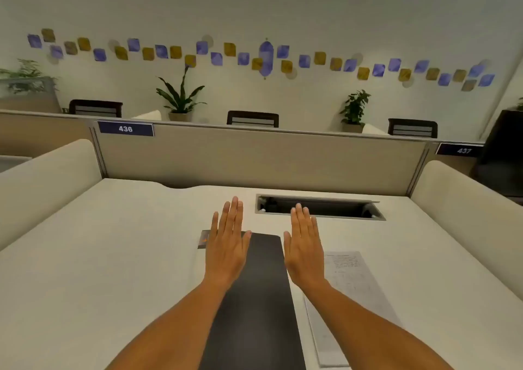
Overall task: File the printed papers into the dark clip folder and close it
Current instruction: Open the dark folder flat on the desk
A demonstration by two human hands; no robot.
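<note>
The dark clip folder (256, 293) lies shut and flat on the white desk (113, 256), running from the near edge toward the middle. The printed papers (356, 290) lie to its right, partly under my right forearm. My left hand (227, 242) is held flat, palm down, fingers straight, over the folder's far left corner. My right hand (304, 245) is likewise flat and empty, over the folder's far right corner. Whether the palms touch the folder I cannot tell. My forearms hide the folder's side edges.
A small dark card with an orange mark (203, 239) peeks out left of my left hand. A cable tray opening (319, 207) is cut into the desk behind my right hand. A beige partition (254, 157) closes the desk's far side, cushioned dividers stand left and right.
</note>
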